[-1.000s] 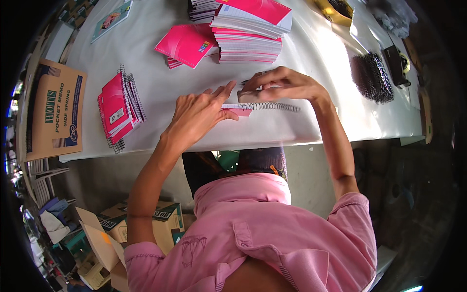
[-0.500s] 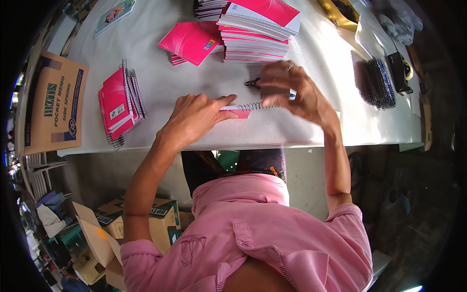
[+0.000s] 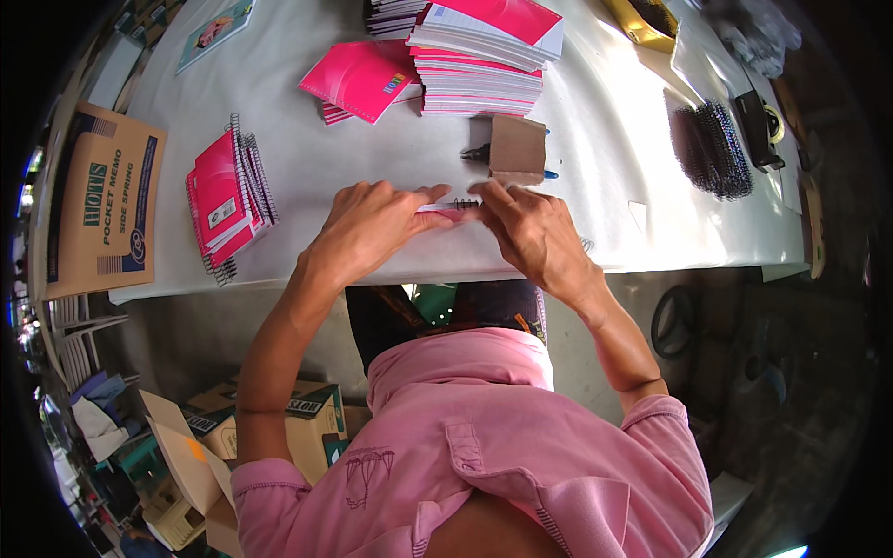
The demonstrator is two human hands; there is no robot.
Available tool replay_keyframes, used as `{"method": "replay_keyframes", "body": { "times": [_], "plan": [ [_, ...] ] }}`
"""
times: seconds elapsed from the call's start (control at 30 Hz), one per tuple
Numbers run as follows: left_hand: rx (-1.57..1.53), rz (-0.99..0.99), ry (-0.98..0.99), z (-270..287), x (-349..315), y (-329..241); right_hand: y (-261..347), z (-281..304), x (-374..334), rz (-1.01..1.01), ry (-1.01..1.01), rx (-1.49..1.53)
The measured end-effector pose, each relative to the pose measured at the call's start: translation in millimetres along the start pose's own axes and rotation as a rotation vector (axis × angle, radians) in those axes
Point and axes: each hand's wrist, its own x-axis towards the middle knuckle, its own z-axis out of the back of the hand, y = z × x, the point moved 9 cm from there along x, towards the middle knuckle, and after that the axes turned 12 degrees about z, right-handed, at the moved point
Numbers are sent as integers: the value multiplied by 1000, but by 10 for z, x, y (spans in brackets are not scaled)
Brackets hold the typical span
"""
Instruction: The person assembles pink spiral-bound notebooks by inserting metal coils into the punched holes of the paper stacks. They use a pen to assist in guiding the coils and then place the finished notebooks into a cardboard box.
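Note:
Near the front of the white-covered table, my left hand (image 3: 372,223) pinches a small notepad (image 3: 448,215) with a pink cover between thumb and fingers, its edge facing up. Along that edge runs a dark wire spiral (image 3: 464,204). My right hand (image 3: 539,231) is closed at the right end of the spiral, fingertips on the coil; part of the coil shows beyond the hand. Most of the pad is hidden by my hands. Just beyond lie a brown cardboard piece (image 3: 517,149) and dark-jawed pliers (image 3: 477,153), partly covered by the cardboard.
Spiral-bound pink notepads (image 3: 219,195) are stacked at the left, beside a cardboard box (image 3: 139,205). Pink-covered pads (image 3: 479,84) pile up at the back. To the right lie a heap of wire spirals (image 3: 712,153), a tape dispenser (image 3: 761,130) and a gold-yellow box (image 3: 642,23).
My right hand has come down and toward the left, from over the cardboard piece to the spiral's right end. The cardboard and pliers now show more fully. My left hand keeps its hold.

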Motion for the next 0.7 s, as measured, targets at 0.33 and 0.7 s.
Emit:
{"method": "replay_keyframes", "body": {
  "times": [0.33,0.7],
  "plan": [
    [6,-73,-9,13,-81,-30,-695,184,80,170,103,-267],
    [92,-9,-130,27,-103,83,-455,-271,329,47,614,666]
  ]
}}
